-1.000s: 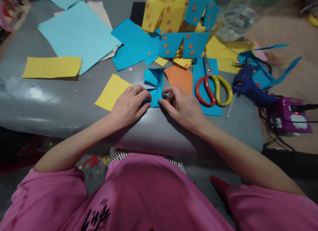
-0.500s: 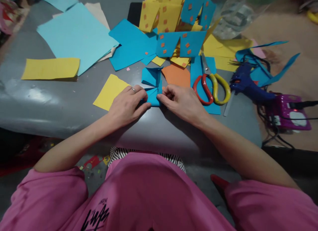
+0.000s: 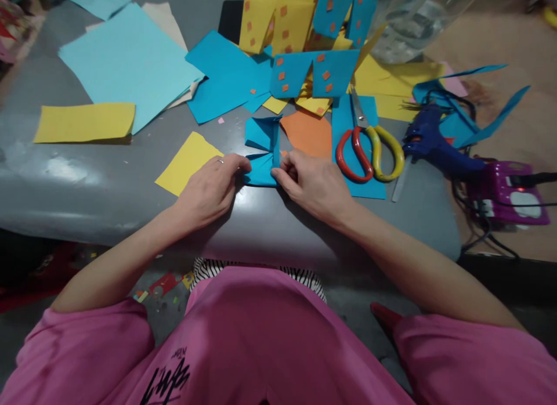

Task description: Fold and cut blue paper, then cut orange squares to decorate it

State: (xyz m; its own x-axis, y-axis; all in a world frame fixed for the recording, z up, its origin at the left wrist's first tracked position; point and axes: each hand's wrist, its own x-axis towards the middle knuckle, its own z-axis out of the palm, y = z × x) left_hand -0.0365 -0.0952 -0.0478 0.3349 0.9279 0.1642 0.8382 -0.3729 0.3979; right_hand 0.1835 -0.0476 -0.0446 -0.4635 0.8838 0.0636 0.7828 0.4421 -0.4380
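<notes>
A folded blue paper piece (image 3: 261,170) with a slit in its left side lies near the front of the grey surface. My left hand (image 3: 213,184), a ring on one finger, pinches its lower left edge. At the lower right edge, my right hand (image 3: 311,179) grips the same piece between thumb and curled fingers. Just behind the right hand is an orange paper piece (image 3: 308,132). A yellow paper square (image 3: 185,164) lies partly beneath my left hand. Scissors (image 3: 363,126) with one red and one yellow handle rest on a blue strip to the right.
Light blue sheets (image 3: 130,62) and a yellow strip (image 3: 85,123) lie left. Behind stand blue and yellow cut-outs (image 3: 313,74) dotted with orange squares. At right, a dark blue glue gun (image 3: 439,141) sits beside a purple power box (image 3: 507,193) with cables.
My left hand has slid left along the blue piece's lower edge, uncovering more of it. The right hand keeps its grip. The whole view has shifted slightly.
</notes>
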